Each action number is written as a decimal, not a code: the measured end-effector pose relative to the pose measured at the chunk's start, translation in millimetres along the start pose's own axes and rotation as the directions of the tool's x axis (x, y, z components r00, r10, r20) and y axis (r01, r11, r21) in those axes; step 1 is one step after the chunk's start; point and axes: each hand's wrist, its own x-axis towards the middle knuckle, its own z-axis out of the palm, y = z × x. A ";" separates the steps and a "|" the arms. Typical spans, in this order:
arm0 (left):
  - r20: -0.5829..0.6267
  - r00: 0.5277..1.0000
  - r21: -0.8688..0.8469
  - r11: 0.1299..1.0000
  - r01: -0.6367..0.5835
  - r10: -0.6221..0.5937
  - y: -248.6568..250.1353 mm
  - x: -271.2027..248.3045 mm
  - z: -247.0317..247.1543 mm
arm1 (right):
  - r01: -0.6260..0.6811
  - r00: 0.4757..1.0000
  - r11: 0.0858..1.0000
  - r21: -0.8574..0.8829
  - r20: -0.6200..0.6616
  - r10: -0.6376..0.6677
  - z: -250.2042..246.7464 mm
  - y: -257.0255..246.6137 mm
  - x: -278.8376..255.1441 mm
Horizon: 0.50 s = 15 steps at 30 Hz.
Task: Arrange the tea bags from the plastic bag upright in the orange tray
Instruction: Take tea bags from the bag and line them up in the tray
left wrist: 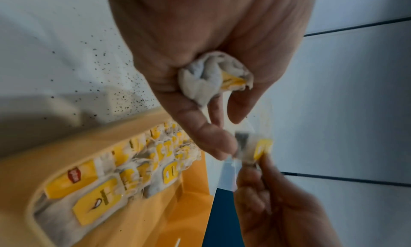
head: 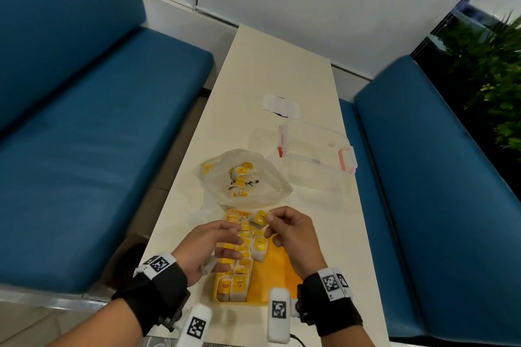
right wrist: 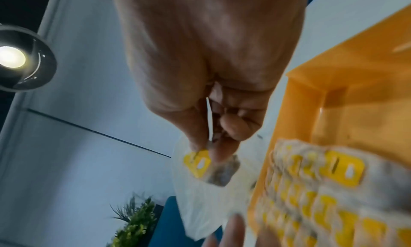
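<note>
The orange tray (head: 269,276) lies at the near end of the table, and its left side holds rows of upright yellow-tagged tea bags (head: 243,262). Just beyond it lies the open plastic bag (head: 248,177) with several tea bags inside. Above the tray's far end, my right hand (head: 290,231) pinches one tea bag (head: 260,218) by its top, seen close in the right wrist view (right wrist: 200,164). My left hand (head: 208,242) grips a crumpled tea bag (left wrist: 213,75) in its palm, and its fingertips (left wrist: 220,145) touch the tea bag the right hand holds.
A clear plastic box (head: 315,146) with red latches stands behind the bag, its lid (head: 279,105) further back. Tea dust (left wrist: 115,85) speckles the table left of the tray. Blue benches (head: 84,149) flank the narrow table on both sides.
</note>
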 end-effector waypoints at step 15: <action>-0.043 0.995 -0.005 0.996 0.091 -0.092 -2.1 8.0 -4.8 | -0.324 0.919 0.847 -0.422 0.073 0.388 -14.2 68.5 14.8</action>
